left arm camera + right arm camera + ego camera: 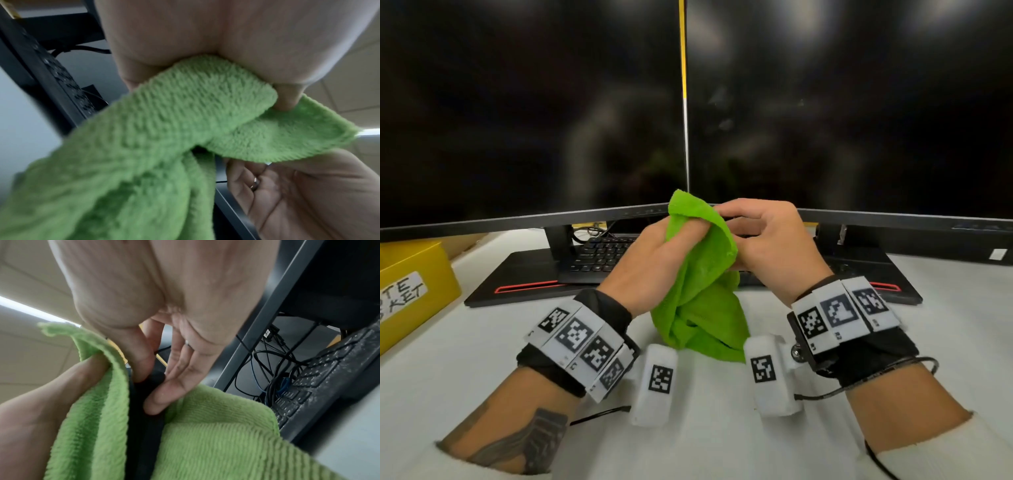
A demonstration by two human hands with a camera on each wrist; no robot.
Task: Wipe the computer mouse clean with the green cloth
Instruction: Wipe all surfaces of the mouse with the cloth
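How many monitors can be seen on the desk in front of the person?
2. The left monitor and the right monitor stand side by side behind the keyboard, their edges almost meeting. More may lie outside the head view.

Holding both hands raised together at 12 o'clock, left hand [650, 255] curling around green cloth [702, 284], right hand [767, 240] pinching black mouse [148, 402].
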